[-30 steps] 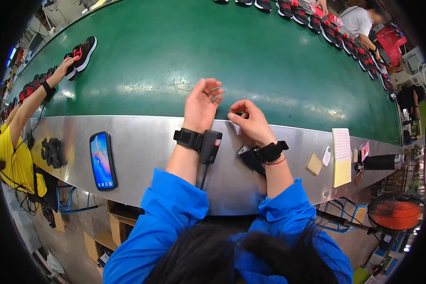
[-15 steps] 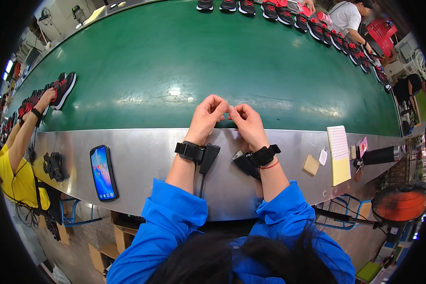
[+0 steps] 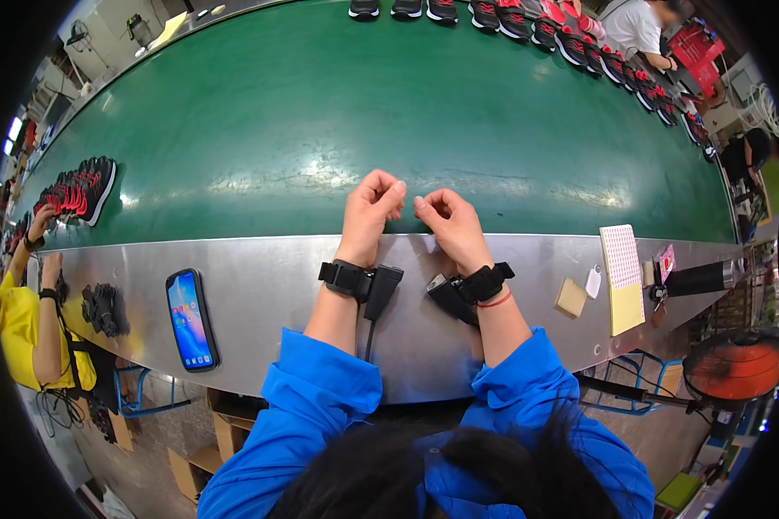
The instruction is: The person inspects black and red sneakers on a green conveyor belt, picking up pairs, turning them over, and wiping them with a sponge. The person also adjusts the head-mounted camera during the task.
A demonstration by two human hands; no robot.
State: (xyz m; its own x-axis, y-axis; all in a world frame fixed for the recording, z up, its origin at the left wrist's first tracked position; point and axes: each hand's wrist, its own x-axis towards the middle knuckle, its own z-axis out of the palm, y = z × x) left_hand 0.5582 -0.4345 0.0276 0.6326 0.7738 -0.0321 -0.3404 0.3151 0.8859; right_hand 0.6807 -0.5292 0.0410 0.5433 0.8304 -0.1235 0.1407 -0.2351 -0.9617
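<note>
Above the near edge of the green belt, my left hand is closed, its fingers curled and the thumb against them. My right hand is closed beside it in the same way, with a small gap between the two. Nothing shows at the fingertips of either hand. Each wrist wears a black strap with a black device: the left device has a cable running down from it, and the right device sits on the inner side of the wrist. Beneath my wrists lies the metal ledge.
On the ledge are a phone, dark bundled items, a tan block, a white tag, a notepad and a black bottle. Shoes line the far right. A yellow-sleeved person handles shoes at left.
My hands have parted from touching fingertips. At left, the co-worker's hand has drawn back from a shoe, which now stands with the others. The far shoes have shifted slightly left.
</note>
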